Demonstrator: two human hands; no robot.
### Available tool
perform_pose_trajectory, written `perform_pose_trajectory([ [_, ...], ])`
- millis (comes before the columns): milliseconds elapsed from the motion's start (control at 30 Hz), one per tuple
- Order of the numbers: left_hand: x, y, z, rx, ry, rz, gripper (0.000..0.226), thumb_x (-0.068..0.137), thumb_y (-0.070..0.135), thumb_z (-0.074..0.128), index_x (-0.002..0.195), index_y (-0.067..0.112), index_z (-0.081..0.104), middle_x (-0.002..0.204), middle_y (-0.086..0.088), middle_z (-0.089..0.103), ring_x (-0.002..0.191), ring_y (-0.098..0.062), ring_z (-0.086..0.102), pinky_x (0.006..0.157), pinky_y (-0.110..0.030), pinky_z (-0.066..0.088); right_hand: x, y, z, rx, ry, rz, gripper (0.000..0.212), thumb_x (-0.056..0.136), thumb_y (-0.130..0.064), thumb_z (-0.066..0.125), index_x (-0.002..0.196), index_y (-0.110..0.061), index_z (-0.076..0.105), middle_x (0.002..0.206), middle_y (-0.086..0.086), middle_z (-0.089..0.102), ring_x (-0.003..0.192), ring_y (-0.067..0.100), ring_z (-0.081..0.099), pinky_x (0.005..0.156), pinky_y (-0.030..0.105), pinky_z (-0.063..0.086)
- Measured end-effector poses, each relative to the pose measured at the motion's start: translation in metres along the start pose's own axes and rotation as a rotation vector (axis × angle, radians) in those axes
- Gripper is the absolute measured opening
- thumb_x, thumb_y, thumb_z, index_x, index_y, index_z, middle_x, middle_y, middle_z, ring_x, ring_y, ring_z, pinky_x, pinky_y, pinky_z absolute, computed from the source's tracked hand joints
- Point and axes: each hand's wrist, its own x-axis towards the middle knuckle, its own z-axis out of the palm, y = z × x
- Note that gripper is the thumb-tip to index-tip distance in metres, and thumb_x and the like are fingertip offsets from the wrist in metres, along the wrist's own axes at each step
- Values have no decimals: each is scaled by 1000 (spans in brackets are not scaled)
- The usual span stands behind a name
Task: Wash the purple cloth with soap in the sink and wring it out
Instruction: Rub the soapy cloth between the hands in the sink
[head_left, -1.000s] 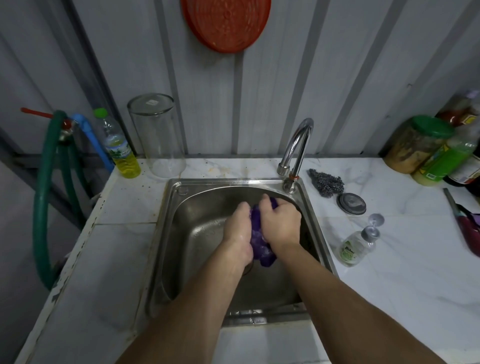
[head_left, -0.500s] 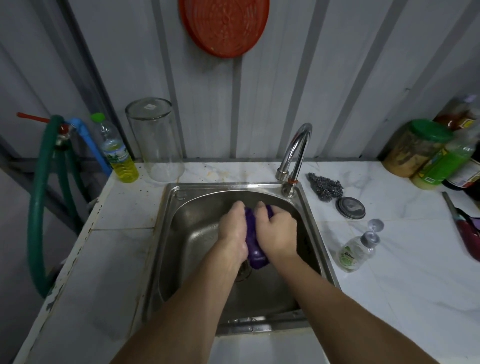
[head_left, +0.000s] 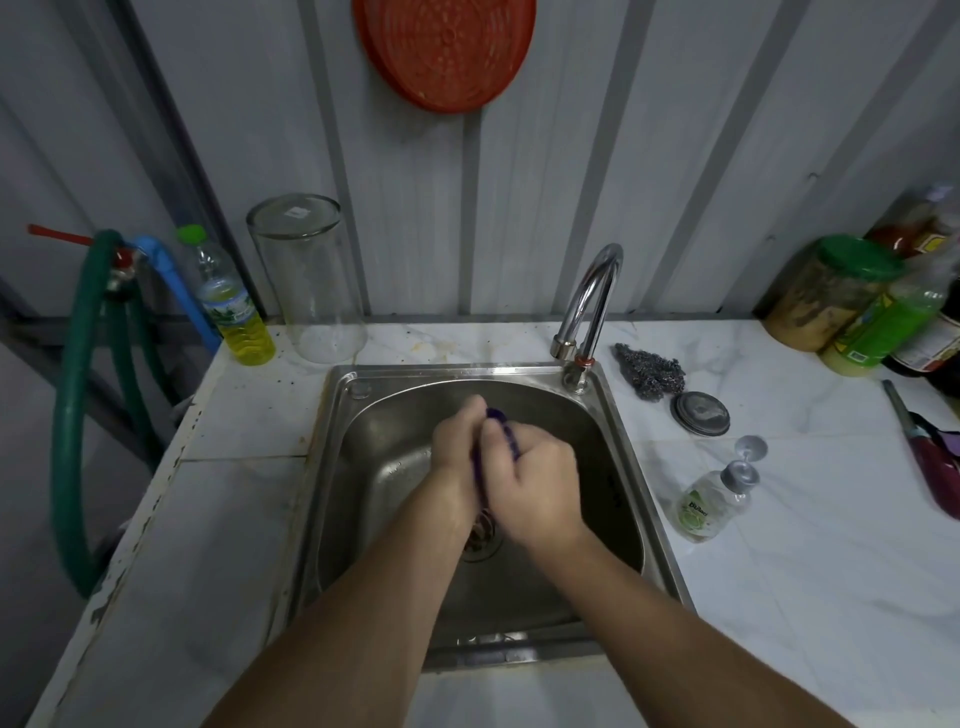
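Over the steel sink (head_left: 618, 431) both my hands press together around the purple cloth (head_left: 506, 431). Only a thin purple strip shows between the palms; the rest is hidden. My left hand (head_left: 457, 447) grips it from the left, my right hand (head_left: 535, 478) from the right, slightly nearer me. They hang above the drain (head_left: 480, 540). A small soap bottle (head_left: 714, 501) with a grey cap lies on the counter right of the sink. The chrome tap (head_left: 587, 306) stands at the sink's back right corner; I see no water running.
A steel scourer (head_left: 649, 371) and a round metal lid (head_left: 698, 413) lie behind the soap. Jars and bottles (head_left: 862, 301) crowd the back right. A clear glass jar (head_left: 309, 280) and a yellow-liquid bottle (head_left: 234, 306) stand back left. A green hose (head_left: 72, 410) hangs off the left edge.
My hands have squeezed closer together, so less purple cloth shows. The bunch that hung below my palms is now hidden between them.
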Motion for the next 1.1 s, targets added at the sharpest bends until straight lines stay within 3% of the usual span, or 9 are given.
perform_pose_trajectory([
  [100, -3, 0, 1, -9, -33, 14, 64, 101, 22, 42, 37, 23, 38, 39, 6, 37, 37, -11, 39, 40, -16, 37, 0, -1, 6, -1, 24, -47, 48, 92, -47, 46, 55, -15, 51, 54, 1, 57, 55, 24, 59, 53, 36, 46],
  [200, -11, 2, 7, 101, 17, -58, 43, 93, 25, 51, 52, 16, 61, 51, -3, 60, 50, -20, 59, 57, -28, 51, 23, 21, 0, -14, 25, 241, 50, 95, -48, 46, 64, -12, 63, 60, 4, 66, 62, 24, 65, 62, 34, 49],
  [300, -13, -2, 10, 193, 30, -42, 31, 87, 20, 53, 56, 17, 56, 56, -3, 57, 52, -20, 56, 60, -33, 47, 32, 36, -4, 35, -32, 461, 48, 99, -45, 46, 64, -17, 60, 65, 5, 67, 65, 23, 66, 69, 36, 52],
  [400, -11, 2, 11, 144, 80, -17, 30, 87, 19, 54, 57, 17, 52, 50, 0, 53, 50, -18, 51, 58, -30, 44, 17, 22, -6, 26, 13, 362, 48, 99, -44, 45, 59, -19, 56, 59, 0, 62, 60, 20, 62, 64, 35, 51],
  [567, -3, 8, -5, 69, -10, 49, 44, 91, 12, 51, 58, 19, 23, 46, 5, 25, 36, -9, 29, 38, -17, 31, -14, -11, -1, 16, -14, -157, 45, 93, -40, 49, 57, -13, 53, 56, -1, 55, 53, 20, 55, 50, 37, 44],
  [633, -5, 10, -1, 104, 17, 43, 46, 93, 10, 47, 55, 19, 23, 41, 7, 27, 33, -8, 30, 37, -16, 30, -9, -7, 3, 20, 0, -89, 47, 92, -41, 51, 57, -11, 55, 55, 2, 57, 52, 22, 57, 51, 41, 48],
  [800, -18, 1, 13, 172, 16, -38, 33, 86, 20, 54, 53, 18, 54, 47, 0, 55, 45, -19, 54, 54, -29, 45, 23, 27, -7, 62, 50, 515, 46, 97, -45, 47, 67, -14, 64, 69, 9, 70, 73, 30, 69, 77, 43, 56],
  [1000, -5, -1, -6, 56, 11, 67, 42, 72, 31, 61, 41, 22, 35, 42, 7, 34, 41, -12, 34, 49, -28, 31, -20, -13, 4, 59, 18, 25, 48, 93, -44, 48, 59, -10, 58, 56, 6, 61, 56, 26, 61, 54, 38, 49],
  [1100, -4, -7, -6, 3, 18, -38, 53, 94, 31, 50, 42, 19, 47, 43, 2, 45, 36, -12, 46, 41, -18, 39, -3, -4, 6, 66, 43, 136, 52, 92, -49, 47, 60, -10, 60, 55, 7, 62, 56, 27, 62, 56, 39, 51],
])
